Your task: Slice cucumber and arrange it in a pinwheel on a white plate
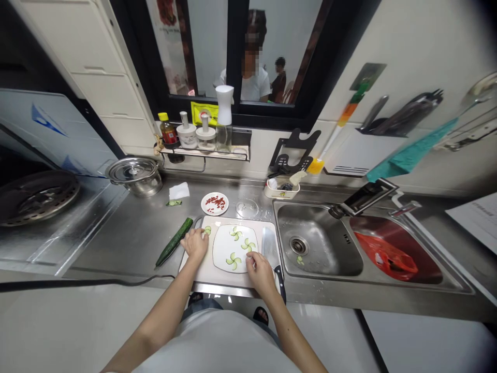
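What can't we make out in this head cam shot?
All in the head view:
Whatever is beneath the left hand: covered by the hand itself.
Whether the right hand pinches anything: its fingers block the grip.
Inside the pot: hidden by its lid.
Red bag contents: hidden by crumpled plastic.
Sauce bottle label: text too small.
Printed sheet: cut off by right edge, text blurred.

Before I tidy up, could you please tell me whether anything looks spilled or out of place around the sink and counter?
Some pale green scraps, apparently cucumber, lie in the left basin near the drain; they look stray, since similar slices are arranged neatly on the square plate. Nothing looks plainly broken.
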The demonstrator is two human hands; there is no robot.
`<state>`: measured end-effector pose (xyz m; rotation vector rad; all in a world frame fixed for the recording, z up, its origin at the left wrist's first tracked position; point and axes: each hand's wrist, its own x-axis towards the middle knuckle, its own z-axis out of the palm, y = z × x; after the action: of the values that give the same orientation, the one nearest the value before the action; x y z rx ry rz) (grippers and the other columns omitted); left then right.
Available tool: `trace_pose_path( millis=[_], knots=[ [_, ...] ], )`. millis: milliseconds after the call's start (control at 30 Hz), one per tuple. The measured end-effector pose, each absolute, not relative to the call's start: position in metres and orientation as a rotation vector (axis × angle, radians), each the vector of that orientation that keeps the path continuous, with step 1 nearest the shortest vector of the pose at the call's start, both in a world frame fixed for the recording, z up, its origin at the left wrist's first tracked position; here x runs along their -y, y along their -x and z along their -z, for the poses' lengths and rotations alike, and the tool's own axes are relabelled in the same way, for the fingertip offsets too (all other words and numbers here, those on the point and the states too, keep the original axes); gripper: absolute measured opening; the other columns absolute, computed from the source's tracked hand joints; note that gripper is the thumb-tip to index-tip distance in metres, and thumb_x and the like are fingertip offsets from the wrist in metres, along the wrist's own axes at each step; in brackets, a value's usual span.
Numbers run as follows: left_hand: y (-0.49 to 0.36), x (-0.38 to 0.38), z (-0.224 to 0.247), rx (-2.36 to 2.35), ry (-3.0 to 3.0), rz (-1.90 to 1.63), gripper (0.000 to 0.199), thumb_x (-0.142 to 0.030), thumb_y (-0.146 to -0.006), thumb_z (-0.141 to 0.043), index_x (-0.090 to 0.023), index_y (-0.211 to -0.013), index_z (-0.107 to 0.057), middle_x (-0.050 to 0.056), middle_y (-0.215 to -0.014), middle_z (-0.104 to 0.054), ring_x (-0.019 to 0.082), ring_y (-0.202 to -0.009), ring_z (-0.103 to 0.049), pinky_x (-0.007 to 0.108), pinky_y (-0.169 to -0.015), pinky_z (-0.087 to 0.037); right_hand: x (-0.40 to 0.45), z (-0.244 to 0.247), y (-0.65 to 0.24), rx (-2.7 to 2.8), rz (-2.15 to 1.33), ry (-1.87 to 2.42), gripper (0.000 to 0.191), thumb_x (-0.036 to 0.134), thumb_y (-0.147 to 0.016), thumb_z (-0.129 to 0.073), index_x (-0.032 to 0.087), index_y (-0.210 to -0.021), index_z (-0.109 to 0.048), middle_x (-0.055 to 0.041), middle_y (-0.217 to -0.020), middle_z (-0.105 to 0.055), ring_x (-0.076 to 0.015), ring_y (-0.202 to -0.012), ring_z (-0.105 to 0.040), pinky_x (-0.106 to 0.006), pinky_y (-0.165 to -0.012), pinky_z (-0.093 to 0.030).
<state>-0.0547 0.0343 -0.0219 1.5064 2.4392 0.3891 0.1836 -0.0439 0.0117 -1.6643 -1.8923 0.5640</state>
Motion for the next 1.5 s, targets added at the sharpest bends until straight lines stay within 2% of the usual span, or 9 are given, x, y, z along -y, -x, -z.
trace_pose_path(
  millis=[133,267,433,533,900,1100,1333,1433,1500],
  knots=[
    [0.055,-0.036,0.023,-2.39,-1.477,-0.517,0.023,-0.027,-0.084,-0.054,-0.021,-0.101,-0.068,0.013,-0.109,-0.066,0.03,-0.106,-0.052,0.042,-0.09,-0.031,0.045,-0.013,-0.182,1.894,-0.591,1.666,0.027,0.025,-0.089,-0.041,0.017,-0.096,-0.066,-0.0085,-0.09,-0.069,-0.0197,-0.083,-0.062,-0.028,-0.074,-0.046],
    [0.056,-0.038,0.025,-2.256,-1.308,-0.765,0.017,-0.025,-0.08,-0.059,-0.02,-0.093,-0.068,0.009,-0.092,-0.07,0.026,-0.096,-0.059,0.038,-0.088,-0.035,0.043,-0.014,-0.181,1.89,-0.61,1.652,0.027,0.025,-0.089,-0.041,0.016,-0.095,-0.066,-0.009,-0.089,-0.069,-0.0204,-0.083,-0.062,-0.029,-0.075,-0.046],
    [0.051,-0.039,0.008,-1.735,-0.896,-1.218,0.025,-0.032,-0.067,-0.069,-0.015,-0.086,-0.067,0.007,-0.083,-0.069,0.019,-0.077,-0.063,0.03,-0.075,-0.045,0.035,-0.018,-0.18,1.852,-0.644,1.607,0.026,0.025,-0.088,-0.043,0.017,-0.096,-0.067,-0.009,-0.091,-0.069,-0.0204,-0.083,-0.062,-0.03,-0.076,-0.047],
    [0.045,-0.034,-0.014,-1.52,-0.823,-1.312,0.029,-0.033,-0.06,-0.074,-0.014,-0.081,-0.069,0.008,-0.082,-0.071,0.019,-0.077,-0.063,0.029,-0.074,-0.046,0.023,-0.027,-0.177,1.811,-0.656,1.569,0.025,0.027,-0.088,-0.045,0.019,-0.097,-0.067,-0.0082,-0.094,-0.07,-0.0198,-0.084,-0.062,-0.03,-0.076,-0.047],
    [0.033,-0.02,-0.072,-1.195,-1.016,-1.186,0.042,-0.035,-0.058,-0.08,-0.017,-0.093,-0.064,0.0,-0.069,-0.067,0.015,-0.067,-0.063,0.028,-0.071,-0.046,-0.019,-0.09,-0.153,1.828,-0.734,1.28,0.02,0.028,-0.087,-0.053,0.022,-0.1,-0.066,-0.0047,-0.093,-0.067,-0.0171,-0.083,-0.059,-0.031,-0.079,-0.047],
    [0.031,-0.017,-0.083,-1.134,-1.064,-1.137,0.041,-0.032,-0.062,-0.079,-0.017,-0.097,-0.061,-0.001,-0.07,-0.067,0.013,-0.066,-0.062,0.026,-0.07,-0.044,-0.021,-0.094,-0.146,1.929,-0.757,1.201,0.014,0.023,-0.086,-0.055,0.022,-0.096,-0.066,-0.0038,-0.091,-0.065,-0.0179,-0.089,-0.058,-0.032,-0.084,-0.044],
    [0.028,-0.017,-0.081,-1.154,-1.057,-1.133,0.042,-0.032,-0.061,-0.079,-0.017,-0.097,-0.062,-0.001,-0.071,-0.066,0.013,-0.068,-0.061,0.025,-0.07,-0.043,-0.021,-0.093,-0.142,1.998,-0.767,1.184,0.01,0.021,-0.087,-0.055,0.021,-0.08,-0.063,-0.0025,-0.084,-0.064,-0.0175,-0.084,-0.056,-0.031,-0.081,-0.042],
    [0.03,-0.018,-0.078,-1.276,-1.058,-1.188,0.036,-0.04,-0.063,-0.078,-0.017,-0.086,-0.063,0.0,-0.072,-0.065,0.013,-0.069,-0.059,0.023,-0.067,-0.042,-0.022,-0.094,-0.144,1.995,-0.744,1.203,0.013,0.022,-0.088,-0.052,0.021,-0.081,-0.063,-0.0029,-0.085,-0.064,-0.0177,-0.084,-0.055,-0.031,-0.08,-0.041],
    [0.032,-0.019,-0.076,-1.344,-1.019,-1.15,0.036,-0.051,-0.067,-0.073,-0.017,-0.074,-0.063,0.001,-0.064,-0.062,0.012,-0.061,-0.055,0.023,-0.06,-0.04,-0.022,-0.096,-0.146,1.992,-0.719,1.207,0.015,0.024,-0.089,-0.051,0.021,-0.082,-0.063,-0.0035,-0.086,-0.064,-0.0179,-0.085,-0.055,-0.031,-0.08,-0.041]
  ],
)
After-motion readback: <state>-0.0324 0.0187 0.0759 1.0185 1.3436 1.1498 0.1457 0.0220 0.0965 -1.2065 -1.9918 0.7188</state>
